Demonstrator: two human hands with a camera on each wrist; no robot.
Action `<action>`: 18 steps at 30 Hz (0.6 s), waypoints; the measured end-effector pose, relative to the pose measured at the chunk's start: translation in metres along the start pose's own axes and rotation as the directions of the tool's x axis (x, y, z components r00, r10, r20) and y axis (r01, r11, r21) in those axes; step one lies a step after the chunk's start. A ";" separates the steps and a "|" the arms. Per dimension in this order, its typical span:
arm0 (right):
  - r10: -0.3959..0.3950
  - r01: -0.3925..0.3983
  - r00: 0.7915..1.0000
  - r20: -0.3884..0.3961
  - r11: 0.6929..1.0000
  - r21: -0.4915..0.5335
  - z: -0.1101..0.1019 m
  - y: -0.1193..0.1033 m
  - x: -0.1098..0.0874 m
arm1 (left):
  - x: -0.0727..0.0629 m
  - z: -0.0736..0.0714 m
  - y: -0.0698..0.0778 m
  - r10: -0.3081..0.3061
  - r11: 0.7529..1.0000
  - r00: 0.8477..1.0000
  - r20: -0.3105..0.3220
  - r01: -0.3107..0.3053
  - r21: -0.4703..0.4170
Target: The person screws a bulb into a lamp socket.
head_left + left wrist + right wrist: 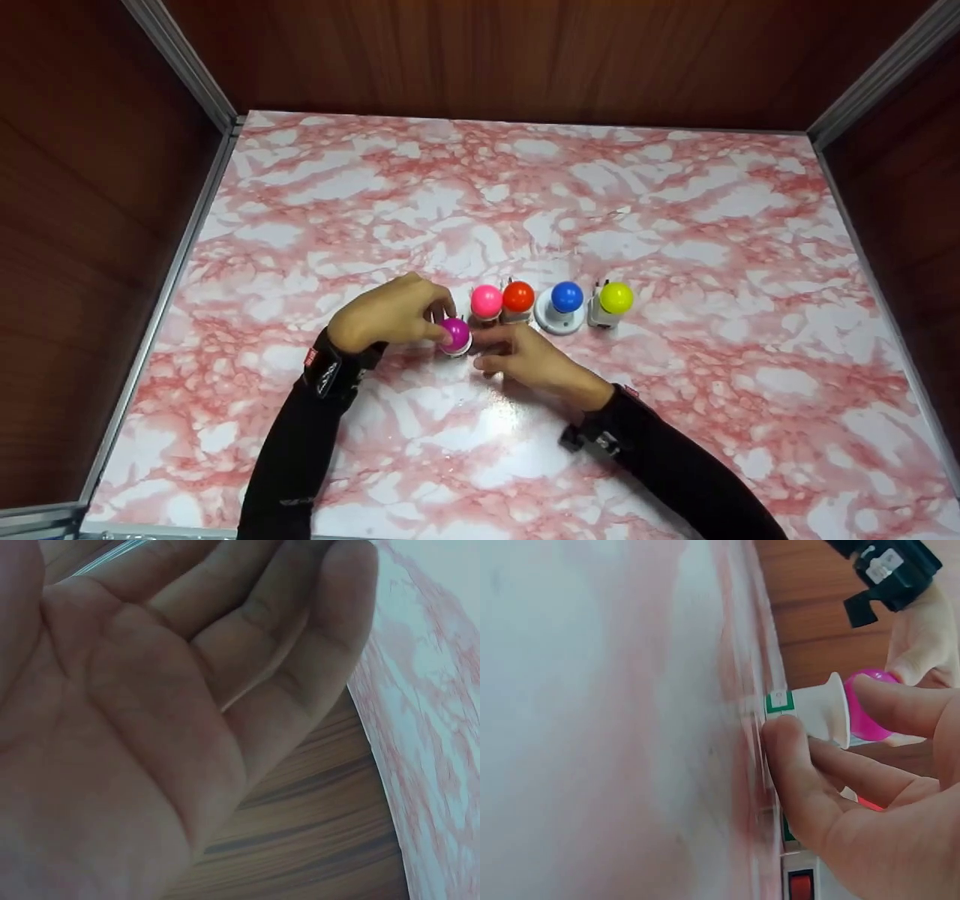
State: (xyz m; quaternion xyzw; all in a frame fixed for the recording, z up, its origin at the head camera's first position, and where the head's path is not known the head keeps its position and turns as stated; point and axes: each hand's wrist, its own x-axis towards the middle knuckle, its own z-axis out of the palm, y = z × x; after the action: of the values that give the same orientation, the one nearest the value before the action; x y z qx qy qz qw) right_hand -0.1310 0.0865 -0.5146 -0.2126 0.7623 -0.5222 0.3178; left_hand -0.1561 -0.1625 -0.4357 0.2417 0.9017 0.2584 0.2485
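Observation:
A magenta light bulb [456, 333] sits upright in a white lamp holder [821, 711], whose rim flares out just under the bulb. My left hand [401, 311] pinches the bulb from the left with thumb and finger. Low on the holder, beside its green label, my right hand [536, 361] grips with the thumb and fingers; one finger [900, 705] reaches up by the bulb. In the left wrist view only the left palm and bent fingers [292, 682] show, and the bulb is out of sight there.
Close behind stand a pink bulb [487, 301] and a red bulb [518, 297] in holders. Farther right are a blue bulb [567, 297] on a round white base [559, 324] and a yellow bulb [616, 298]. Brown panels [487, 60] wall the marbled tabletop [360, 202].

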 end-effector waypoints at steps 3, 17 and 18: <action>0.044 -0.046 0.999 0.023 0.995 0.089 -0.001 0.001 -0.002 | -0.001 -0.001 0.000 0.003 1.000 1.000 -0.008 -0.003 0.006; 0.073 -0.073 0.997 0.009 0.985 0.154 -0.038 -0.012 -0.037 | 0.006 -0.001 -0.013 0.096 0.995 0.985 -0.140 -0.094 0.023; 0.058 -0.057 0.998 -0.005 0.989 0.135 -0.045 -0.015 -0.041 | 0.006 -0.001 -0.014 0.096 0.995 0.985 -0.146 -0.095 0.016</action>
State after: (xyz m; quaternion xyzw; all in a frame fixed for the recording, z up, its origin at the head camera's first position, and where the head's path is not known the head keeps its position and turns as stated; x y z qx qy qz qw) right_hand -0.1338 0.1379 -0.4783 -0.1662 0.7326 -0.5639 0.3431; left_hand -0.1659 -0.1698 -0.4454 0.2662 0.9061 0.2830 0.1676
